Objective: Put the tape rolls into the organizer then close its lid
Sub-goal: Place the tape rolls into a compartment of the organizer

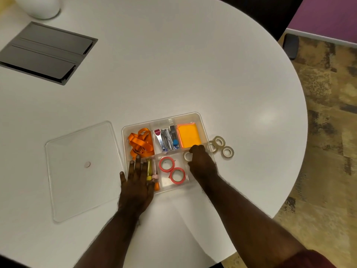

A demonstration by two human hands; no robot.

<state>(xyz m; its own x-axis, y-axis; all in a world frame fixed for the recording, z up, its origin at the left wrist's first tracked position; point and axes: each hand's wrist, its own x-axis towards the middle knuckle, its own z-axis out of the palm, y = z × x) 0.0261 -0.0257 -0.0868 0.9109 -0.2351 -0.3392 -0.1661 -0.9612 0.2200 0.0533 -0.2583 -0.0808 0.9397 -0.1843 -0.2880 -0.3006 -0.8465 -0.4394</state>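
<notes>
A clear plastic organizer [201,120] sits open on the white table. Two pink tape rolls [172,170] lie in its near-right compartment. My right hand [201,161] is over that compartment's right end, fingers closed on a beige tape roll [187,156]. Three more beige tape rolls [222,147] lie on the table just right of the organizer. My left hand [138,180] rests flat, fingers spread, on the organizer's near-left corner over some markers. The clear lid [81,169] lies flat to the left of the organizer.
The other compartments hold an orange ribbon [142,145], staplers [167,139] and orange sticky notes [188,136]. A grey cable hatch [46,52] is set in the table at far left. A white vessel [41,6] stands behind it. The table's rounded edge runs along the right.
</notes>
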